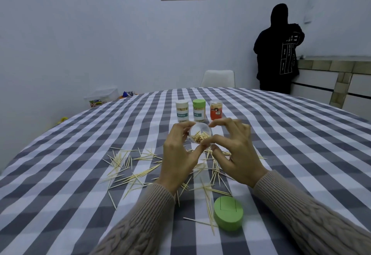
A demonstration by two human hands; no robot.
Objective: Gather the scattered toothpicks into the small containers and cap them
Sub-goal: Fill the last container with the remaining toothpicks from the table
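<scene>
— Left hand (177, 154) busy?
— Yes, fingers curled round the open jar (200, 135), mouth tilted toward us, mid-frame. Right hand (233, 152) pinches sticks at its rim.
— Loose toothpicks (128, 166)?
— Strewn on the worktop (60, 184) beneath both hands; green cap (228, 215) lower right, nearer the right hand.

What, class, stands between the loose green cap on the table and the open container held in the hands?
Nothing solid. The green cap lies near the table edge, with only scattered toothpicks and the right forearm over the stretch toward the clear container. The right hand, fingers at the rim, would have to let go.
</scene>
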